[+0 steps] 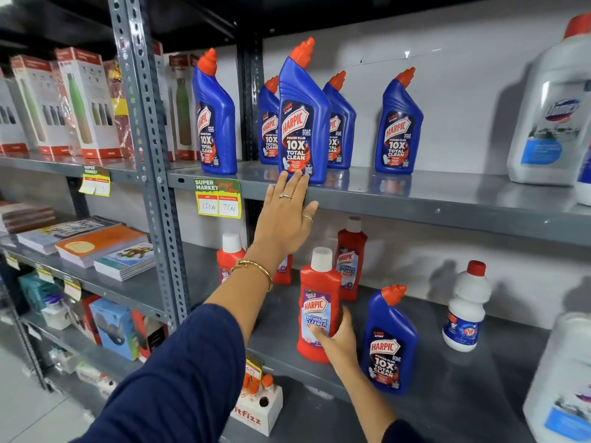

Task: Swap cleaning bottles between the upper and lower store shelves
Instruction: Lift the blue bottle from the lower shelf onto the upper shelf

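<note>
**Two hands, two shelves, one swap about to start**

The left hand (284,215) reaches up to the front lip of the upper shelf (447,199), fingers (295,183) loosely spread and straight, their tips touching the base of the front blue Harpic bottle (302,116). That bottle stands upright, its long axis vertical with the angled red cap leaning toward 1 o'clock, and it lies at 12 o'clock from the fingertips. Nothing is gripped up there yet.

Lower down, the right hand (339,340) wraps the lower body of the red bathroom cleaner bottle (318,308), thumb across the label, the other fingers curled behind it out of sight. The bottle stands upright on the lower shelf (463,378), apparently not lifted.

The right hand looks closer to a lift; the left must rise and close around its bottle first. Room is tight: another blue bottle (388,343) stands just beside the right wrist at 3 o'clock, and more blue bottles crowd behind the upper one. Both shelves are smooth grey metal, so bases should slide easily.
</note>
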Demonstrator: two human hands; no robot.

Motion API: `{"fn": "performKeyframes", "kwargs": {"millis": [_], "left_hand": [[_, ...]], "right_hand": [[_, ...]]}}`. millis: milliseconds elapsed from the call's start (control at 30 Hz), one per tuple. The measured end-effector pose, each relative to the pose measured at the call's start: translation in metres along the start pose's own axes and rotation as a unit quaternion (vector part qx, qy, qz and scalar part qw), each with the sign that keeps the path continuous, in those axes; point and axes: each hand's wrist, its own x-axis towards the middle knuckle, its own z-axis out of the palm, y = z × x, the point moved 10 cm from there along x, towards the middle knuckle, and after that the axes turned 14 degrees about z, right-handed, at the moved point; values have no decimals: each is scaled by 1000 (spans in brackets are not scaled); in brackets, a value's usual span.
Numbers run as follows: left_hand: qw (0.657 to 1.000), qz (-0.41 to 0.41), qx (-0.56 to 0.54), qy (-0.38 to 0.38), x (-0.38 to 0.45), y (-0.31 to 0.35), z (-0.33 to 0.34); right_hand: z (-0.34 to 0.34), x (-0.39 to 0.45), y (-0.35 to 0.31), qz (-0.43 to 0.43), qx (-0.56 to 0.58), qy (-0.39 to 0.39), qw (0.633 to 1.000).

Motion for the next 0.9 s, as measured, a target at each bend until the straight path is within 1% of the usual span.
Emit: {"fn": "performKeyframes", "kwargs": {"millis": [133, 233, 367, 567, 667, 800, 900], "left_hand": [[999, -9, -17, 37, -1, 25, 1], [999, 26, -14, 29, 7, 52, 6], [998, 55, -18, 27, 18, 84, 13], [998, 64, -12, 23, 26, 112, 23], [998, 65, -8, 19, 30, 122, 27], [998, 61, -9, 29, 29, 123, 28], [997, 67, -14, 33, 29, 123, 29]], "right_hand": [[-20, -22, -20, -106, -70, 82, 988], [-47, -41, -29, -156, -68, 155, 973], [-85, -55, -40, -212, -89, 214, 949], [-122, -57, -34, -219, -165, 234, 933], [-137, -53, -24, -179, -187, 226, 939], [-141, -44, -12, -134, -245, 228, 933], [-140, -34, -2, -96, -215, 194, 952]]}}
